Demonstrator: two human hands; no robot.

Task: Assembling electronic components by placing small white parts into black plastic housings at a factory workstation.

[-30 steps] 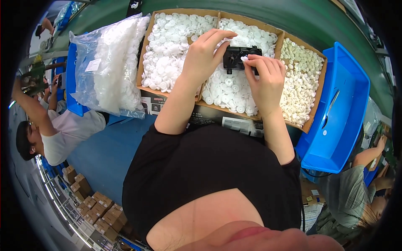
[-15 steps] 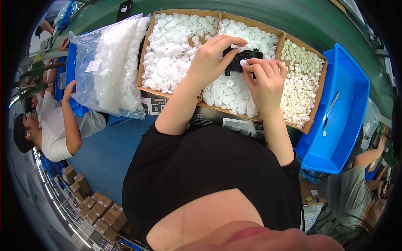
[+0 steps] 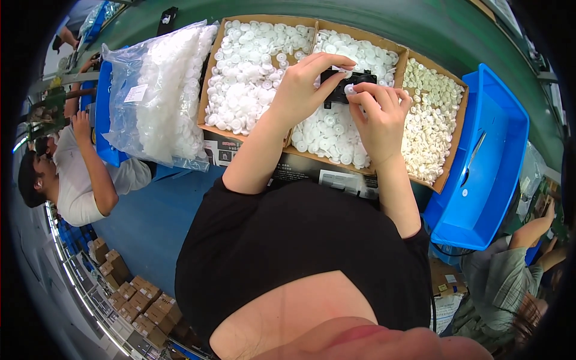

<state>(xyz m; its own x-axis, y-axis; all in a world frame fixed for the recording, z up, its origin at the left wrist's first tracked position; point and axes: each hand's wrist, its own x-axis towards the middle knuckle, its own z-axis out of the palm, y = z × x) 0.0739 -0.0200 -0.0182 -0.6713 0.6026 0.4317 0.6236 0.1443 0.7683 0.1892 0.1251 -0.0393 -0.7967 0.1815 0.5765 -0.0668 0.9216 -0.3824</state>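
Note:
A black plastic housing (image 3: 363, 78) lies over the middle section of a cardboard tray, above loose white gears (image 3: 327, 133). My left hand (image 3: 309, 81) closes on its left end, thumb and index finger curled round the edge. A white toothed gear (image 3: 347, 74) shows by the left thumb tip. Between the thumb and fingertips of my right hand (image 3: 382, 111) is a small white gear (image 3: 350, 89), held against the near side of the housing. Whether it is seated there I cannot tell; the fingers hide part of the housing.
The cardboard tray (image 3: 316, 37) also holds white gears (image 3: 243, 72) at left and small cream parts (image 3: 429, 120) at right. A clear bag of white parts (image 3: 162, 90) lies left; a blue bin (image 3: 489, 174) stands right. People (image 3: 84, 174) work on both sides.
My hands stay nearly in place, with only slight finger movement at the housing. The person at left has shifted their head and raised arm a little.

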